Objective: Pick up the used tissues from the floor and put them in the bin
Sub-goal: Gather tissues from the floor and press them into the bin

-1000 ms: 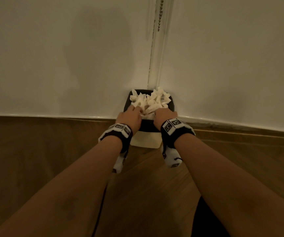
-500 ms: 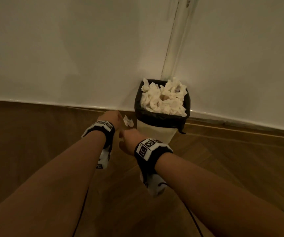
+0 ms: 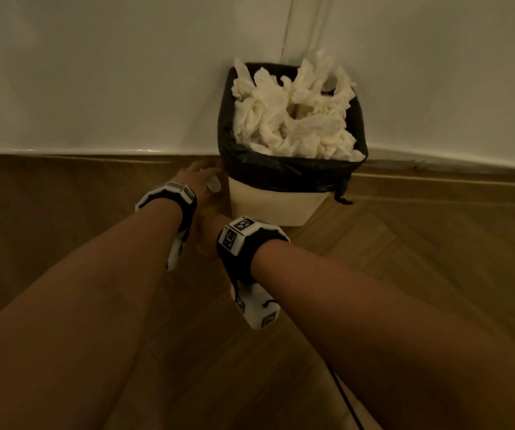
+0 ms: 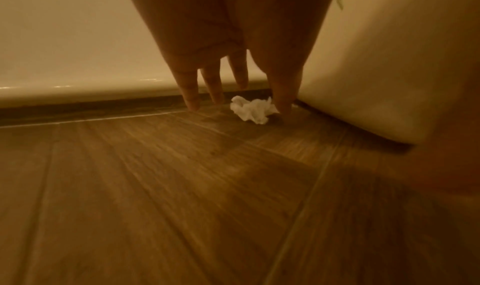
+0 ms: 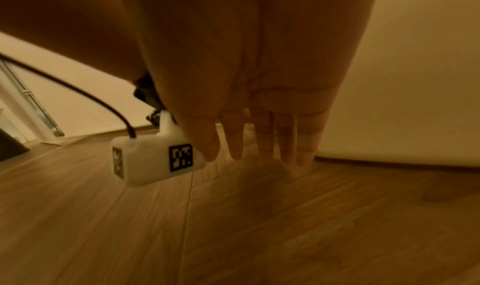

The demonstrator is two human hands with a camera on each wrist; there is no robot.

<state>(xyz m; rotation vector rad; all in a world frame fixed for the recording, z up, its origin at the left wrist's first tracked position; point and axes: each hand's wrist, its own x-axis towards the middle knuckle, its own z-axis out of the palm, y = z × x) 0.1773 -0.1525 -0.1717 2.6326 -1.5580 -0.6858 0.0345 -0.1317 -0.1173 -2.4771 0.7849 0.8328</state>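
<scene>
- While the small crumpled white tissue point(image 4: 251, 109) lies on the wooden floor point(image 4: 182, 186) beside the cream bin point(image 3: 268, 203), the left hand point(image 4: 233, 43) reaches with straight, spread fingers point(image 4: 191, 96).
- Pinch thumb and forefinger around it, then lift clear.
- Drop it onto the heaped tissues point(image 3: 293, 116) gently; the pile could spill.
- The right hand point(image 5: 259, 84) hangs relaxed, holding nothing.

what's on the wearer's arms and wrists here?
Bare forearms, no sleeves. Each wrist carries a black band topped with white blocks bearing black square-code markers. A white camera housing with the same markers hangs under each wrist; a black cable runs from the left one.

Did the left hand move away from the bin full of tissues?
Yes. The left hand moved off the black-lined bin top, down to the wooden floor beside it.
</scene>
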